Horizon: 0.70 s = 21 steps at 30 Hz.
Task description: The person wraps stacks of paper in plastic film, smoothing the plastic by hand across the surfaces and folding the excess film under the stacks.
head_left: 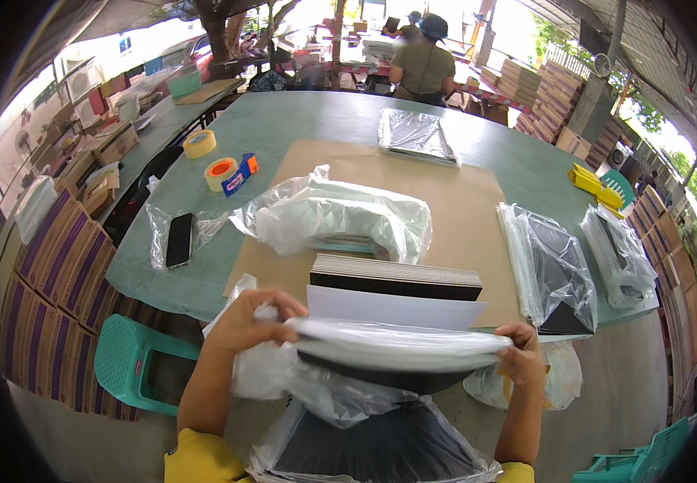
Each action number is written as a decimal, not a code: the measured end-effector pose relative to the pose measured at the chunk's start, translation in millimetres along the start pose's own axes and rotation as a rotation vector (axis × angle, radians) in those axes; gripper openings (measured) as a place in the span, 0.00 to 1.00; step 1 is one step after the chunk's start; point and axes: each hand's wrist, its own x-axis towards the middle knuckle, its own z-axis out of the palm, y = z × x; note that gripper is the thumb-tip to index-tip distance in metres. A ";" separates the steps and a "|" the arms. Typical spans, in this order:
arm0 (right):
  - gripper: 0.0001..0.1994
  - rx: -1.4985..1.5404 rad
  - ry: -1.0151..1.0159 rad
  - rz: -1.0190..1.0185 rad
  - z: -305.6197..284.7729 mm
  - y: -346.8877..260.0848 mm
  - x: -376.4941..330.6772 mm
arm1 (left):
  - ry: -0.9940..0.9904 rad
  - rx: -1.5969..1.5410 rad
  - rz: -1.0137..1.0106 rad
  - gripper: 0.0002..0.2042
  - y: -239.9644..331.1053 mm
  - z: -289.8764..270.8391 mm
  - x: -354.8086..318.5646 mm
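Two hands grip one plastic-wrapped stack of sheets (401, 350) above the table's near edge: our left hand (252, 318) clutches the bunched wrap at its left end, our right hand (521, 354) pinches its right end. Behind it, we see a dark stack of boards (397, 278) on brown cardboard (461, 201)
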 end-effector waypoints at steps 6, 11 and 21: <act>0.15 0.283 -0.093 0.660 -21.0 140.3 -33.7 | -0.384 -1.004 -0.463 0.10 -94.5 4.5 -47.0; 0.09 -0.535 -0.425 0.141 -57.1 264.4 -48.7 | -0.194 -0.381 -0.809 0.15 -211.3 45.8 -81.3; 0.13 -1.018 0.510 0.718 24.5 255.4 -35.3 | 0.069 -0.379 -0.729 0.16 -201.1 93.0 -81.8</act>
